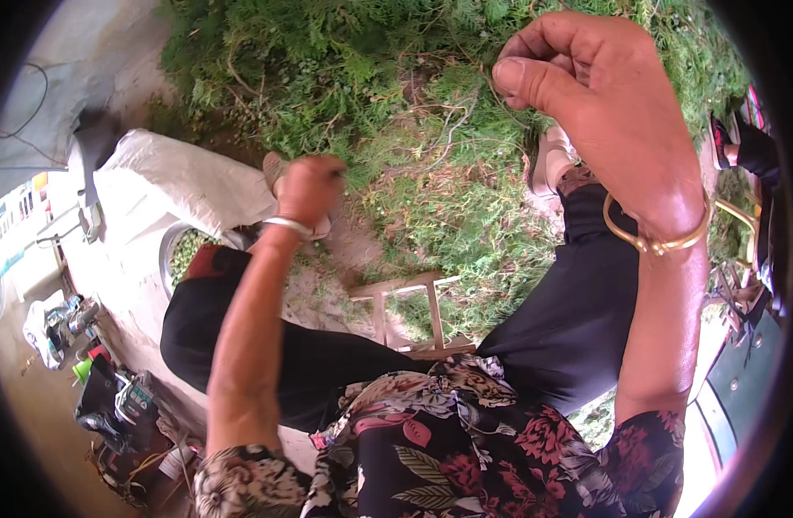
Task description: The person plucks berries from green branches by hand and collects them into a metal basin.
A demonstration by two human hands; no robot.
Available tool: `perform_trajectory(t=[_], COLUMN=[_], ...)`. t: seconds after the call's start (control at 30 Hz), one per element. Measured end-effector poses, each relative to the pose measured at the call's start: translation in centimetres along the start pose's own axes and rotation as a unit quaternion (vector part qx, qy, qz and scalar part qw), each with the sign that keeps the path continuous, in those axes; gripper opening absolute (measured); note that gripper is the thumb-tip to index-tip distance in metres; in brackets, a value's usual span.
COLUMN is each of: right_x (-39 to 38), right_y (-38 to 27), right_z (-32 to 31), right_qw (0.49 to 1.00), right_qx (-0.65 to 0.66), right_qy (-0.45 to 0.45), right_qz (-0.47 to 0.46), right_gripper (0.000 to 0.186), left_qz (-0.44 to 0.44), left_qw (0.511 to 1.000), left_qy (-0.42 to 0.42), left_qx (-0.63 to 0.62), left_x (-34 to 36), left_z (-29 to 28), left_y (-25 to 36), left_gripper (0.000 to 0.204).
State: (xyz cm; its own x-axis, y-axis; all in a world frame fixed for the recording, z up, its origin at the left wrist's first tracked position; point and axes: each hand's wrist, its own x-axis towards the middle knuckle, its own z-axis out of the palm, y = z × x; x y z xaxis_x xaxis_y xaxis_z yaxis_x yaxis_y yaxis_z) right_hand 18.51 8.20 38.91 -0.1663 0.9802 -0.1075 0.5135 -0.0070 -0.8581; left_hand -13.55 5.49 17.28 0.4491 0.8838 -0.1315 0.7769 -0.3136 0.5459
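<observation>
My right hand (599, 95), with a gold bangle (660, 246) at the wrist, is raised over the greenery at the upper right. Its fingers curl in and the thumb presses toward them; what they pinch, if anything, is too small to make out. Lower and to the left, my left hand (310, 194) is closed like a fist and blurred, a pale bangle (289, 226) on its wrist. Whatever it may grip is hidden. In front of both hands spreads a large heap of green, scale-leaved evergreen branches (345, 95), with thin bare twigs (453, 129) among them.
A white sack (185, 177) lies on the left, beside a round basin (166, 259) holding small green pieces. Between my legs is a wooden frame (435, 311). Assorted items (125, 401) stand along the left wall. Another person's foot (723, 142) shows at far right.
</observation>
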Motion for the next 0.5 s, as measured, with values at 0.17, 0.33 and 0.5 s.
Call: perform_trajectory(t=[0.17,0.33,0.5], right_x=[-0.9,-1.6,-1.9], right_y=[-0.3,0.6,1.5], right_z=[-2.3,-3.0,-2.9], right_qw=[0.998,0.996,0.994], right_qx=[0.047,0.073,0.088], right_qy=[0.02,0.043,0.055], right_qz=[0.043,0.04,0.037], right_gripper=[0.011,0.011,0.011], left_qz=[-0.171,-0.251,-0.332], left_qw=[0.977,0.965,0.943], left_qy=[-0.057,-0.01,-0.014], left_qx=[-0.113,-0.08,-0.035], left_x=[-1.8,-3.1,-1.9], left_z=[16.0,21.5,22.0], left_y=[2.2,3.0,1.9], left_gripper=[0.008,0.014,0.02])
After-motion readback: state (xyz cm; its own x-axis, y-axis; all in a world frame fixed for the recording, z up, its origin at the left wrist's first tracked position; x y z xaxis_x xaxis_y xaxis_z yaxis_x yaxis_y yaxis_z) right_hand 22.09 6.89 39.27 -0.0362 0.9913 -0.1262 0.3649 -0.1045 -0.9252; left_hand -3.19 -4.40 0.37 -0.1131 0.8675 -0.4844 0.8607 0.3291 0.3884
